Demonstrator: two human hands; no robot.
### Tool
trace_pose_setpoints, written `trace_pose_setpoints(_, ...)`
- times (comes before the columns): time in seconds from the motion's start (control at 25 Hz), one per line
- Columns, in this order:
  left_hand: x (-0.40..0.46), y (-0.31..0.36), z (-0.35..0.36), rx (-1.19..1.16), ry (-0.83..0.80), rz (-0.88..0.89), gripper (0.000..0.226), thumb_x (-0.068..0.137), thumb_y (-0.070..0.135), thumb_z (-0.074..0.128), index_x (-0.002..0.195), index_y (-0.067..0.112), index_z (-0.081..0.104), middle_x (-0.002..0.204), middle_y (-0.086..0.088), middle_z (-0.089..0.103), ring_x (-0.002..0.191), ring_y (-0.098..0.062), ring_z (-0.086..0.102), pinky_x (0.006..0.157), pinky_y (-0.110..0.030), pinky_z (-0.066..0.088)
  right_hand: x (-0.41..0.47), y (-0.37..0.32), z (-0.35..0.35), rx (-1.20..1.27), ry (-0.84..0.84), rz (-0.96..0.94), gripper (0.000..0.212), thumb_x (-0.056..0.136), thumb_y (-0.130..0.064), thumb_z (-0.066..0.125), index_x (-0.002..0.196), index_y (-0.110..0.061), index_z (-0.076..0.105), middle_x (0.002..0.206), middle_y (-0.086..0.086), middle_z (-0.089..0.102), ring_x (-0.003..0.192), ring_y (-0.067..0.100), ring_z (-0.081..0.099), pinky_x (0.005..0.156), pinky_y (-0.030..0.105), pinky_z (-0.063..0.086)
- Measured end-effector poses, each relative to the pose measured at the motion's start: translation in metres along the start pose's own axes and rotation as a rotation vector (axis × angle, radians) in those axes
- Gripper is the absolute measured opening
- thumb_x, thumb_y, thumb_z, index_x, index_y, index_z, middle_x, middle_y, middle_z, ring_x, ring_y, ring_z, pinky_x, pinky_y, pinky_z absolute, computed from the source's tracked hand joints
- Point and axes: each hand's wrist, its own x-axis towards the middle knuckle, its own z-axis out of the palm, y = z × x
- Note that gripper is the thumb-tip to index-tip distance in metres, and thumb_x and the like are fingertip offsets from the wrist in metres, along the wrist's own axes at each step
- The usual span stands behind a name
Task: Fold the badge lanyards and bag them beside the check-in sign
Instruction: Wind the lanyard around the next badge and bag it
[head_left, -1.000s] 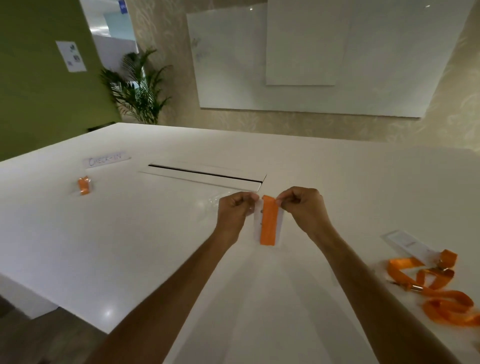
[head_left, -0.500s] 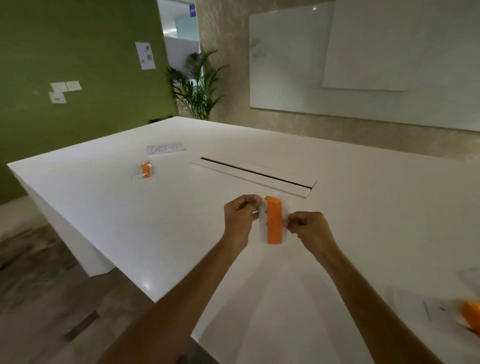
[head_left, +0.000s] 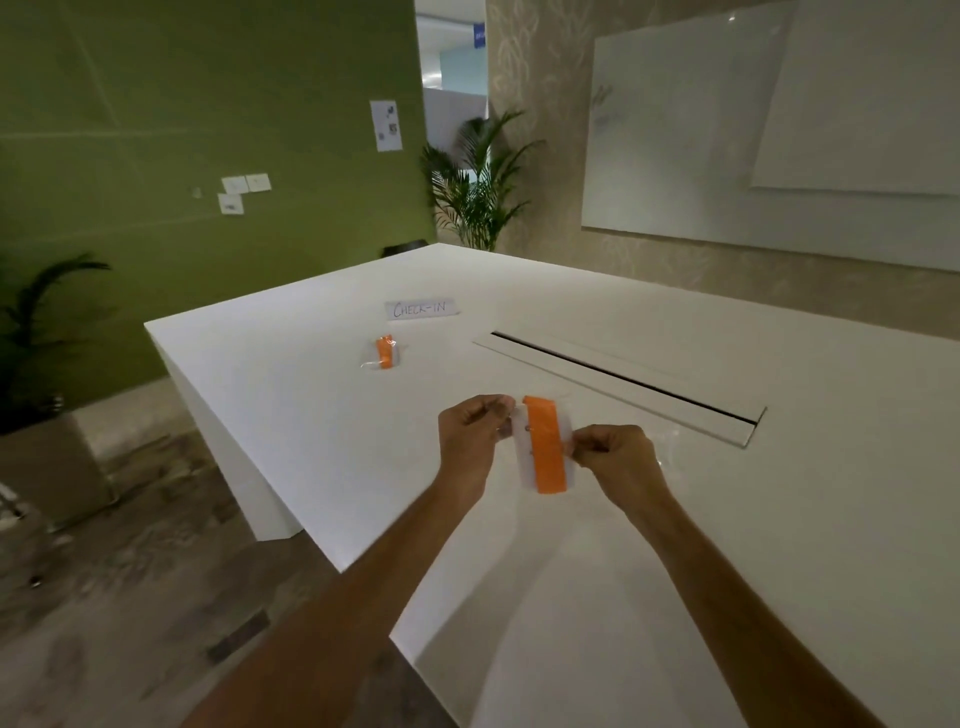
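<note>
Left hand (head_left: 470, 434) and right hand (head_left: 615, 457) raised above the white table (head_left: 291, 415), fingers curled, each pinching one side edge of a small clear plastic bag (head_left: 568, 470) with a folded orange lanyard (head_left: 544, 451) inside, bag upright between the two hands and clear of the tabletop. Probably sealing or just about to carry it over, judging by the grip (top edge too hard to make out to say whether closed). Risks from here: slippery film sliding out of a two-finger pinch and dropping short of the sign; folded strap springing loose and pushing out of an unsealed mouth; a pull from both sides stretching or tearing the thin plastic; set down carelessly, landing on top of the first bagged lanyard (head_left: 383, 353) rather than beside it. That finished bag already lying flat near the paper sign (head_left: 422, 309), a little in front of it, not touching. Only legible writing: "CHECK-IN", hand-lettered in capitals on the sign. Printed sheet (head_left: 386, 126) and small notes (head_left: 244, 189) on the green wall too small to read; no brand visible on bag or lanyard.
</note>
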Motion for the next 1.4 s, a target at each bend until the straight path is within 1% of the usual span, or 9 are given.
trace_pose_setpoints(0.2, 0.052, 0.007, -0.057, 0.069, 0.017, 0.001, 0.01, 0.086, 0.005, 0.063, 0.084, 0.008, 0.072, 0.078, -0.009, 0.07, 0.071, -0.021, 0.065, 0.065, -0.027, 0.055, 0.046, -0.015, 0.062, 0.023, -0.054, -0.015, 0.017, 0.076, 0.0, 0.069, 0.084, -0.012, 0.077, 0.069, -0.007, 0.07, 0.067, 0.005, 0.064, 0.065, 0.015, 0.047)
trace_pose_setpoints(0.4, 0.102, 0.002, -0.122, 0.203, 0.112, -0.036, 0.017, 0.089, 0.021, 0.062, 0.092, 0.007, 0.073, 0.092, -0.01, 0.073, 0.08, -0.02, 0.067, 0.081, -0.034, 0.053, 0.089, -0.021, 0.117, 0.059, -0.113, 0.001, 0.017, 0.08, 0.002, 0.065, 0.09, -0.008, 0.075, 0.065, -0.007, 0.066, 0.058, -0.001, 0.058, 0.053, 0.004, 0.041)
trace_pose_setpoints(0.56, 0.14, -0.014, -0.173, 0.571, 0.132, -0.001, 0.027, 0.091, 0.037, 0.057, 0.097, 0.015, 0.072, 0.098, 0.002, 0.071, 0.089, -0.011, 0.063, 0.084, -0.025, 0.046, 0.119, -0.018, 0.159, 0.073, -0.152, 0.021, 0.011, 0.082, -0.003, 0.067, 0.088, -0.007, 0.075, 0.065, -0.004, 0.065, 0.059, 0.004, 0.057, 0.057, 0.013, 0.042)
trace_pose_setpoints(0.68, 0.17, -0.033, -0.201, 0.801, 0.076, 0.014, 0.027, 0.092, 0.038, 0.054, 0.108, 0.021, 0.068, 0.114, 0.005, 0.067, 0.097, -0.009, 0.06, 0.084, -0.02, 0.04, 0.141, -0.012, 0.182, 0.083, -0.164, 0.061, 0.01, 0.082, -0.005, 0.068, 0.09, -0.006, 0.074, 0.072, 0.001, 0.068, 0.067, 0.01, 0.06, 0.065, 0.023, 0.043)
trace_pose_setpoints(0.84, 0.209, -0.053, -0.223, 1.096, -0.038, -0.006, 0.04, 0.093, 0.045, 0.049, 0.122, 0.018, 0.057, 0.129, 0.002, 0.059, 0.11, -0.013, 0.055, 0.099, -0.03, 0.039, 0.166, -0.002, 0.201, 0.076, -0.187, 0.107, 0.008, 0.083, -0.007, 0.068, 0.088, -0.009, 0.074, 0.072, -0.001, 0.068, 0.069, 0.011, 0.061, 0.063, 0.022, 0.043)
trace_pose_setpoints(0.92, 0.226, -0.063, -0.23, 1.271, -0.1, 0.009, 0.044, 0.095, 0.046, 0.045, 0.128, 0.017, 0.051, 0.135, 0.0, 0.053, 0.124, -0.018, 0.046, 0.108, -0.04, 0.032, 0.18, 0.001, 0.208, 0.058, -0.198, 0.123, 0.011, 0.082, -0.004, 0.066, 0.084, -0.01, 0.074, 0.069, -0.002, 0.067, 0.067, 0.012, 0.06, 0.06, 0.022, 0.043)
trace_pose_setpoints(1.08, 0.249, -0.078, -0.24, 1.423, -0.211, 0.002, 0.051, 0.095, 0.045, 0.04, 0.137, 0.015, 0.04, 0.149, 0.0, 0.036, 0.138, -0.019, 0.027, 0.111, -0.051, 0.015, 0.211, 0.004, 0.222, 0.086, -0.21, 0.161, 0.017, 0.082, -0.002, 0.064, 0.075, -0.015, 0.071, 0.068, 0.002, 0.067, 0.063, 0.013, 0.059, 0.058, 0.023, 0.045)
trace_pose_setpoints(1.24, 0.256, -0.097, -0.251, 1.519, -0.172, -0.069, 0.07, 0.09, 0.057, 0.031, 0.145, 0.014, 0.024, 0.159, -0.001, 0.014, 0.146, -0.022, 0.007, 0.116, -0.053, 0.004, 0.251, 0.01, 0.243, 0.129, -0.201, 0.234, 0.009, 0.085, -0.006, 0.065, 0.08, -0.01, 0.071, 0.074, 0.005, 0.067, 0.065, 0.014, 0.059, 0.056, 0.023, 0.046)
trace_pose_setpoints(1.4, 0.257, -0.108, -0.251, 1.583, -0.121, -0.077, 0.084, 0.086, 0.066, 0.018, 0.15, 0.012, 0.01, 0.16, -0.002, 0.009, 0.147, -0.02, 0.0, 0.117, -0.05, -0.001, 0.286, 0.025, 0.264, 0.229, -0.179, 0.388, 0.006, 0.084, -0.003, 0.064, 0.089, -0.005, 0.069, 0.076, 0.009, 0.063, 0.066, 0.019, 0.057, 0.057, 0.026, 0.046)
